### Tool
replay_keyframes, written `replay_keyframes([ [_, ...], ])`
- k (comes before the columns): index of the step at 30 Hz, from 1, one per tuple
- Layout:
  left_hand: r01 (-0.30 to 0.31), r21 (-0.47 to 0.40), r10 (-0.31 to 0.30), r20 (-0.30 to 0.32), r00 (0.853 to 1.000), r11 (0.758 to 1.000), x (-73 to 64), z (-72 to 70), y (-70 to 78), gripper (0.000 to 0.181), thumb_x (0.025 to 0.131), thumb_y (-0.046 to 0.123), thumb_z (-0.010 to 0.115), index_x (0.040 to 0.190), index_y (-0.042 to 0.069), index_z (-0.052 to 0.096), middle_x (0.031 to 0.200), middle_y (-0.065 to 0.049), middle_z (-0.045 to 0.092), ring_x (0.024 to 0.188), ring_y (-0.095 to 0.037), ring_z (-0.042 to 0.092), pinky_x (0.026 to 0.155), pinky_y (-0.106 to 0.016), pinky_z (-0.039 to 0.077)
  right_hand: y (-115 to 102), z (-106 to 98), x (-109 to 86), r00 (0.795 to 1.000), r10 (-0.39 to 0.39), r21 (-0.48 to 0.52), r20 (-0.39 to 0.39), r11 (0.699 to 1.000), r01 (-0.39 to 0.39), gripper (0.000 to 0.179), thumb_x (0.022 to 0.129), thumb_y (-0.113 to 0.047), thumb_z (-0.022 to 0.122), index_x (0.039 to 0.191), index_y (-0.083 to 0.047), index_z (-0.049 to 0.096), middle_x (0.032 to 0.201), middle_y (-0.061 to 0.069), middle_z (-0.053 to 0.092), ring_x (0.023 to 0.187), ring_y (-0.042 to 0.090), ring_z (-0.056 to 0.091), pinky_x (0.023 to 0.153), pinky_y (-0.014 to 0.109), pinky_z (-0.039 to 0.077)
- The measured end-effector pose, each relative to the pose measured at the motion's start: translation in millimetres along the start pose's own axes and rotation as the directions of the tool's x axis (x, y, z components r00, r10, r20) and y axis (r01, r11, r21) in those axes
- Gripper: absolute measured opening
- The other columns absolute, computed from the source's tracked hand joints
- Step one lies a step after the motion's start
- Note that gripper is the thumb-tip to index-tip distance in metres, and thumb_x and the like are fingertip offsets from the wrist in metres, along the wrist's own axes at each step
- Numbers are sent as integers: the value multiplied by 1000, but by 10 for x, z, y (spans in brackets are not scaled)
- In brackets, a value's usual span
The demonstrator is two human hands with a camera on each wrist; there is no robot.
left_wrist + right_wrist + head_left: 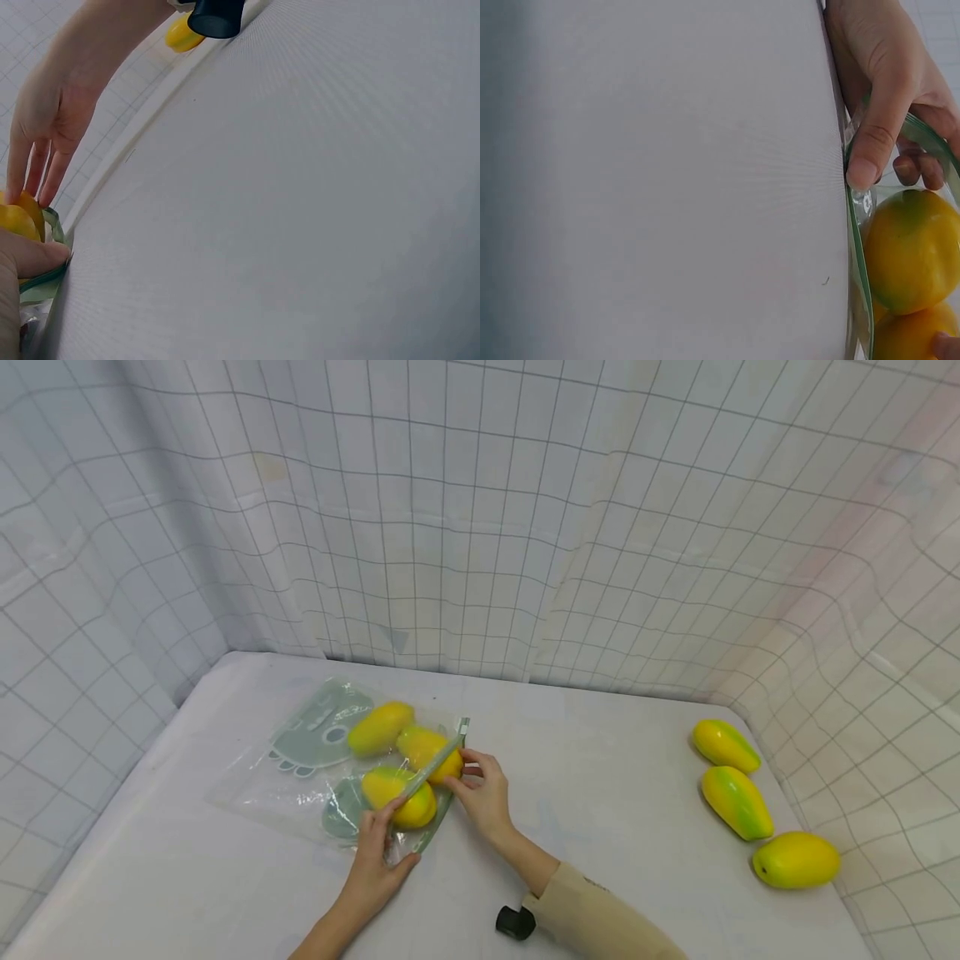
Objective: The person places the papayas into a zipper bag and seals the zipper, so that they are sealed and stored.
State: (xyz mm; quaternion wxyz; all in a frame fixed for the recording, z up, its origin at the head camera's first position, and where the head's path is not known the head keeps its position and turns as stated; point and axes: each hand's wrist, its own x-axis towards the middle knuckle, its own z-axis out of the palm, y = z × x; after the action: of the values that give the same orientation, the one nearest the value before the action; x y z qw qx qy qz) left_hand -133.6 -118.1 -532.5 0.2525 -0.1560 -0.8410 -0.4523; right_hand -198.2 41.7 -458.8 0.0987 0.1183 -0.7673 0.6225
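A clear zip bag with pale green prints lies at the left of the table, its green-edged mouth turned right. Inside are a yellow mango at the back and a yellow-green mango near the front. My left hand holds the mouth apart, thumb on the lower edge and fingers at the upper one. At the mouth, my right hand has thumb and fingertips about the end of another mango, most of which is within the bag.
Three more mangoes lie along the table's right side: one at the back, one in the middle and one nearer. A black cylindrical device sits by the right sleeve. Gridded white curtains hang around the table.
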Motion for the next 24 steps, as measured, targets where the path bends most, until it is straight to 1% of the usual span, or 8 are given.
replay_keyframes([
  [1,0,-5,0,-1,1000,1000,0,3,-1,96,45,-15,81,130,6,42,87,-8,33,74,-9,34,64,-17,33,-30,1,-3,1000,0,6,-5,1000,0,40,74,7,69,110,15,54,106,30,52,90,46,56,74,41,51],
  [6,-16,-19,16,-10,1000,1000,0,9,-8,95,44,-15,81,129,4,43,86,-11,34,74,-10,34,64,-17,33,-15,27,6,999,21,44,-29,999,-20,35,73,9,69,105,17,56,103,31,55,89,47,57,73,37,52],
  [12,-26,-28,26,-10,1000,999,-2,15,-19,94,44,-15,80,129,3,43,87,-11,34,74,-10,34,64,-16,32,29,44,31,999,37,56,-29,998,-35,32,73,9,68,103,17,57,102,31,57,89,47,58,74,41,51],
  [16,-45,-35,44,-15,999,998,-2,20,-29,95,44,-16,80,129,2,43,88,-12,35,74,-11,35,64,-16,32,38,66,47,998,52,62,-26,997,-50,31,74,9,67,102,17,58,102,31,57,89,47,58,74,39,51],
  [18,-50,-36,50,-17,999,998,-2,23,-33,95,43,-16,80,129,3,43,88,-12,35,75,-11,35,64,-16,32,34,82,53,998,57,68,-27,996,-55,30,75,9,67,102,18,57,101,32,57,89,48,58,75,40,51],
  [24,-45,-28,44,-19,999,999,-6,25,-35,96,43,-15,80,130,4,43,89,-11,36,76,-11,35,64,-16,32,44,119,63,994,105,96,-29,990,-102,29,75,10,66,101,18,58,101,33,56,91,48,57,77,42,50],
])
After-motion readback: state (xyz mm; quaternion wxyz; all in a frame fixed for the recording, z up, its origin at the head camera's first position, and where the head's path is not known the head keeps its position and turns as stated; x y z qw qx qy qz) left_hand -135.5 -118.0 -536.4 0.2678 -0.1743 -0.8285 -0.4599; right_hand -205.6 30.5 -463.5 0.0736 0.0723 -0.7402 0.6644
